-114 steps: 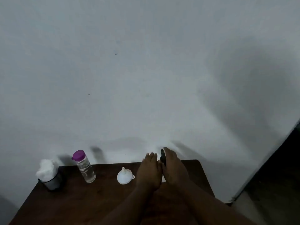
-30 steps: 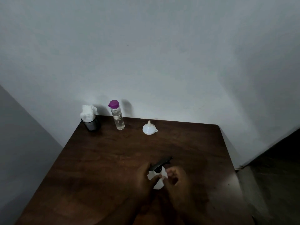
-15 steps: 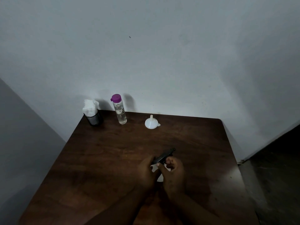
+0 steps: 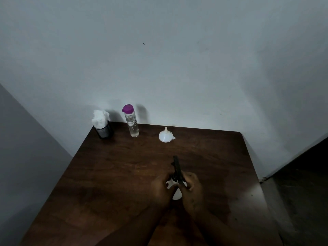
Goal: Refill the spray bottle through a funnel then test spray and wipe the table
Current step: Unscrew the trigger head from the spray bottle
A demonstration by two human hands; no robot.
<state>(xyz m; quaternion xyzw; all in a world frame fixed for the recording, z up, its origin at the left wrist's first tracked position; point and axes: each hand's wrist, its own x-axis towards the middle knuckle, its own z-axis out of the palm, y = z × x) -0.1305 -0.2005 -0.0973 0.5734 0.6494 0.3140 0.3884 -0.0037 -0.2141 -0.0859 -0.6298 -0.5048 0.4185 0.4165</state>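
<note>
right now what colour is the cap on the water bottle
Purple, on the water bottle; seen in the head view.

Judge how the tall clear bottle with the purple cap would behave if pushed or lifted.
The clear bottle stands tall and narrow, so a push near its purple cap would probably tip it, not slide it. It seems to hold clear liquid, so likely weighty for its size. Its smooth wall may feel slippery.

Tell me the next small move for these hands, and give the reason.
Probably twist the black spray head off the spray bottle. The left hand grips its white body, the right hand pinches the head, which seems to sit on the neck. The funnel rests mouth-down at the back and the water bottle is capped, so nothing can be poured yet.
</note>
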